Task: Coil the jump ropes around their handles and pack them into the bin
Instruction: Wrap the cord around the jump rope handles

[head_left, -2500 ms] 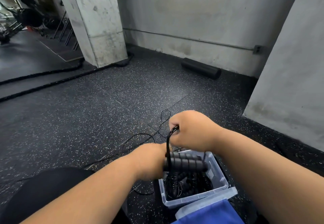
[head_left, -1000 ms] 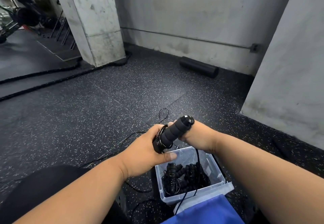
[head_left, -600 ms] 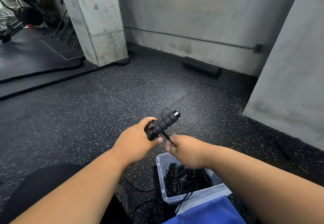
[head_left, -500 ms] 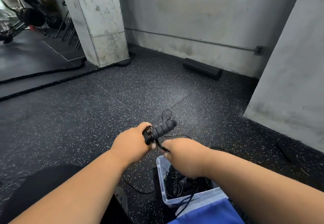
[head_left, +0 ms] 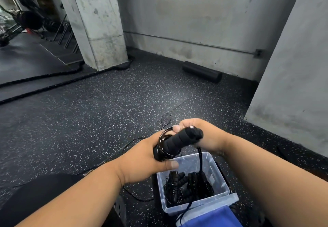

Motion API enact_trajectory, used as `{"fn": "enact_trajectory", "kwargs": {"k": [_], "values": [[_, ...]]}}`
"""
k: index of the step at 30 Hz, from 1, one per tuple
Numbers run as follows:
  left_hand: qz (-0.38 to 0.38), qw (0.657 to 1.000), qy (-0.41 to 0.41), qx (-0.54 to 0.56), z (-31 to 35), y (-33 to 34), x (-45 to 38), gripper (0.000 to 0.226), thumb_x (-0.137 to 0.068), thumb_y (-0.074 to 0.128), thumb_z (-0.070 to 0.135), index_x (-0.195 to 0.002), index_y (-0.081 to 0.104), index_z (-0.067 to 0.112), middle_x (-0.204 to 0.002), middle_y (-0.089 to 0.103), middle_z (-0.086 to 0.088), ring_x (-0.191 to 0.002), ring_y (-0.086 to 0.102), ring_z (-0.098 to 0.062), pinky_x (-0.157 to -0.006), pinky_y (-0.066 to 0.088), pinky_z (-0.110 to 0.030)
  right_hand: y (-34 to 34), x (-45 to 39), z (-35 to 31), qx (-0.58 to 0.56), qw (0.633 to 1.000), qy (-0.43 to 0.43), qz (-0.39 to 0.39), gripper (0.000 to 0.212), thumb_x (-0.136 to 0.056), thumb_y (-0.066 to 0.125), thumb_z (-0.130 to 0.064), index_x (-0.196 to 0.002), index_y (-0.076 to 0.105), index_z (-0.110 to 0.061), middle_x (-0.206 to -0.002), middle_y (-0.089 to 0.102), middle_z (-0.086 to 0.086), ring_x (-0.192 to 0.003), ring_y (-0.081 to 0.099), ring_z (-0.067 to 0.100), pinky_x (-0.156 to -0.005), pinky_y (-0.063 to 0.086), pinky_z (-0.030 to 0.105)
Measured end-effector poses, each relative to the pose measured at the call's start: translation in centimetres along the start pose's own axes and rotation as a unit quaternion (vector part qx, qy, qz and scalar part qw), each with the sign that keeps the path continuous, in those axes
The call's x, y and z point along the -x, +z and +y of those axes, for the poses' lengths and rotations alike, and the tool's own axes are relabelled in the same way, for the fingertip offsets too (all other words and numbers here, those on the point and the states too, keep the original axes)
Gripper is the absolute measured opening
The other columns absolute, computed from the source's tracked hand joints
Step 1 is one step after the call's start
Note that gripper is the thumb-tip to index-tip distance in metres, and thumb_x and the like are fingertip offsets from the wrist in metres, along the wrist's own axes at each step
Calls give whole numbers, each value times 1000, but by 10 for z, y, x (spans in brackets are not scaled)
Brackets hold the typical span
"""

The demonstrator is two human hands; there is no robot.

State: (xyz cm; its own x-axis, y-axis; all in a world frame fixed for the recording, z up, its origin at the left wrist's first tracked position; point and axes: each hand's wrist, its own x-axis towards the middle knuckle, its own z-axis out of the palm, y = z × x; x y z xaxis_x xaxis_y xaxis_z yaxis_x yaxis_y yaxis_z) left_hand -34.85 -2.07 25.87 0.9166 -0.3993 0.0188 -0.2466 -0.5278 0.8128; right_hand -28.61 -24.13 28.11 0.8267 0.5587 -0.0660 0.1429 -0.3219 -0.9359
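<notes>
My left hand (head_left: pixel 142 159) grips the lower end of a pair of black foam jump rope handles (head_left: pixel 179 139), with several turns of thin black rope (head_left: pixel 164 136) wound around them. My right hand (head_left: pixel 204 136) is behind the handles' upper end and holds the rope; a loose strand (head_left: pixel 200 159) hangs from it down into the clear plastic bin (head_left: pixel 220 177). The bin sits on the floor just below my hands and holds several coiled black jump ropes (head_left: pixel 186 186). More loose rope (head_left: pixel 166 120) trails on the floor beyond my hands.
Speckled black rubber floor all around. A black foam roller (head_left: pixel 202 74) lies by the back wall. A concrete pillar (head_left: pixel 99 22) stands at the back left with a thick battle rope (head_left: pixel 53 83) on the floor. A blue cloth (head_left: pixel 209 218) lies in front of the bin.
My right hand has come up from under the handles to behind their upper end, carrying the rope around them. The handles have dropped a little closer to the bin.
</notes>
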Motion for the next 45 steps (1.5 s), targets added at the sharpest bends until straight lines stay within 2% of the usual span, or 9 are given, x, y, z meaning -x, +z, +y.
{"fn": "enact_trajectory", "kwargs": {"k": [4, 12, 16, 20, 24, 28, 33, 38, 45], "values": [[44, 998, -4, 42, -6, -3, -3, 61, -82, 90, 37, -128, 54, 53, -114, 68, 13, -104, 64, -4, -94, 50, -19, 12, -4, 8, -41, 998, 37, 43, 23, -95, 51, 2, -81, 63, -12, -58, 46, -4, -59, 33, 16, -53, 27, 29], [42, 995, -7, 93, -7, 0, -3, 63, -83, 90, 38, -133, 54, 50, -110, 68, 21, -102, 62, 4, -91, 47, -14, 16, -3, 4, -66, 990, 37, 116, 40, -94, 50, 2, -64, 58, -23, -56, 40, -5, -55, 28, 13, -54, 24, 31], [68, 990, -6, 122, -5, 5, -2, 66, -85, 88, 34, -138, 50, 46, -111, 69, 8, -100, 63, 2, -91, 49, -14, 26, -2, 6, -83, 990, 39, 103, 36, -100, 56, -17, -65, 61, -27, -58, 41, -4, -53, 30, 11, -52, 25, 29], [84, 982, -54, 159, -12, 7, -1, 93, -82, 88, 40, -154, 30, 57, -123, 74, 7, -107, 67, 1, -97, 49, -18, 35, 1, 9, 114, 988, 41, 93, 32, -103, 48, -21, -71, 54, -22, -65, 48, -3, -60, 40, 14, -60, 34, 31], [82, 985, -66, 140, -18, 4, -4, 62, -90, 83, 38, -142, 50, 48, -104, 74, 19, -87, 64, 0, -86, 49, -26, 44, 4, 7, 274, 959, 45, 53, 17, -104, 42, -23, -90, 50, -18, -84, 61, 4, -75, 55, 24, -70, 46, 37], [104, 984, -142, 5, -33, -12, -5, 47, -86, 84, 43, -122, 55, 53, -82, 73, 14, -60, 56, -9, -63, 46, -30, 60, 13, 0, 401, 915, 49, -1, 16, -105, 45, -28, -115, 54, -18, -109, 67, 6, -98, 63, 31, -82, 50, 38], [56, 953, -179, -238, -36, -8, -4, 54, -84, 76, 49, -128, 45, 54, -90, 73, 11, -75, 69, -15, -66, 52, -31, 60, 16, -22, 481, 876, 8, -18, 11, -100, 53, -24, -89, 55, -24, -83, 59, -4, -80, 58, 25, -68, 44, 33], [-67, 948, -91, -298, -21, -4, -1, 59, -83, 82, 49, -125, 41, 56, -98, 71, 15, -87, 66, -13, -76, 49, -28, 14, 12, -36, 379, 925, -9, -20, 21, -86, 78, -43, -81, 65, -27, -77, 66, -10, -69, 58, 7, -63, 48, 30], [-100, 993, -22, -56, 10, 8, 12, 70, -83, 90, 35, -138, 50, 50, -107, 69, 27, -95, 65, 5, -85, 49, -14, -8, -1, 8, 42, 997, 7, -58, 23, -83, 83, -31, -81, 67, -15, -78, 65, 11, -71, 52, 18, -65, 40, 32]]}}
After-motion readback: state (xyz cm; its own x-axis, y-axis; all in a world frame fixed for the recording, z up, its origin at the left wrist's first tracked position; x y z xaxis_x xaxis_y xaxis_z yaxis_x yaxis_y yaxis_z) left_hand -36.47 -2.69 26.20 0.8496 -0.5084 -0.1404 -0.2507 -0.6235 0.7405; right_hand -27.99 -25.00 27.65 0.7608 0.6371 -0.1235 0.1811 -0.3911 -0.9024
